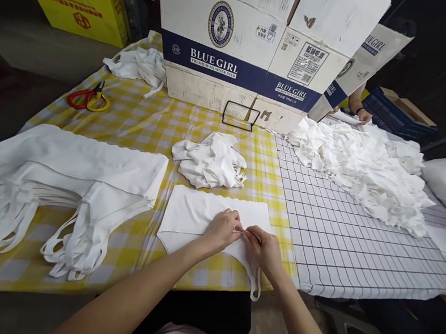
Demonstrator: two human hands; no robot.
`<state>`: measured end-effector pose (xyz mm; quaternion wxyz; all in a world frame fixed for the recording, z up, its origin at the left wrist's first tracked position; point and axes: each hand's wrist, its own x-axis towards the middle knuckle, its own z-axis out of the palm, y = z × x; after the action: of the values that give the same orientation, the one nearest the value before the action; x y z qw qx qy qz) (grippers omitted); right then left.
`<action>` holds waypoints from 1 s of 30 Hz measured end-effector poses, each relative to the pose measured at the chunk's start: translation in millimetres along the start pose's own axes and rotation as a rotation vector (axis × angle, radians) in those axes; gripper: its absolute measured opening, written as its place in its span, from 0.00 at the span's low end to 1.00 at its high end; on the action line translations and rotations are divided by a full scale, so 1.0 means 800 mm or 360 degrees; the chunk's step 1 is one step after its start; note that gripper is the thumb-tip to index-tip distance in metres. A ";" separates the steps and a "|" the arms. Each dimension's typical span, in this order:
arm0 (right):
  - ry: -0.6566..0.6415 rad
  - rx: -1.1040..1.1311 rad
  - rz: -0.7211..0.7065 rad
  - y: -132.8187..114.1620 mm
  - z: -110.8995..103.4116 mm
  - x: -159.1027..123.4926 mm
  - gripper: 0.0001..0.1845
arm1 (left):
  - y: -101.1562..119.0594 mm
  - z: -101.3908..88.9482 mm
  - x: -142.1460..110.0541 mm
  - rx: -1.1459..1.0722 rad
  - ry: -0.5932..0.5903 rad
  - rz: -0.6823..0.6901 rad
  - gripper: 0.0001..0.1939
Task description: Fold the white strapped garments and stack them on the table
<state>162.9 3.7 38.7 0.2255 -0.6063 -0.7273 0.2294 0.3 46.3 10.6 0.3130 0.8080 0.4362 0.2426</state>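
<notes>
A white strappy top (189, 213) lies flat on the table in front of me, its scalloped edge facing away and one strap loop hanging over the near edge. Over its right half, my left hand (224, 229) and my right hand (264, 248) are close together, both pinched closed. A thin white bit of the top, perhaps a strap or edge, runs between the fingertips; which part exactly is hard to make out. Just beyond lies a crumpled heap of white fabric (212, 160). To the left is a neat stack of similar white tops (73, 158) with straps trailing nearer me.
Red-and-yellow-handled scissors (89, 97) lie at the far left. Beer cartons (245, 38) stand along the back behind a black wire stand (239, 116). A large white garment pile (362, 163) covers the right-hand table (322, 242); another person's hands (361, 115) are behind it.
</notes>
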 end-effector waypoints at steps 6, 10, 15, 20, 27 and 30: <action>-0.0038 -0.0299 -0.0150 0.000 -0.001 0.004 0.12 | 0.000 -0.001 0.001 -0.0059 -0.0003 -0.0016 0.03; -0.0064 -0.0441 -0.0191 -0.001 -0.002 0.005 0.13 | 0.000 -0.001 0.001 -0.0087 0.0010 -0.0023 0.04; -0.0090 -0.0632 -0.0226 0.003 -0.002 0.003 0.12 | -0.001 0.001 0.001 -0.0131 0.0026 -0.0044 0.04; -0.0127 -0.0779 -0.0262 0.005 -0.001 -0.008 0.12 | -0.002 0.005 0.001 -0.0160 0.0034 -0.0057 0.05; -0.0110 -0.0471 0.0200 -0.011 0.003 -0.046 0.10 | -0.001 -0.029 -0.008 -0.0250 -0.0176 0.0085 0.12; -0.0269 0.0190 0.0576 -0.015 -0.002 -0.074 0.16 | -0.009 -0.065 -0.032 -0.0352 -0.0244 0.0116 0.21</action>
<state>164.1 -56.2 44.2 0.1543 -0.6911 -0.6081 0.3590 -51.1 42.4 38.0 0.4235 0.8001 0.3518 0.2382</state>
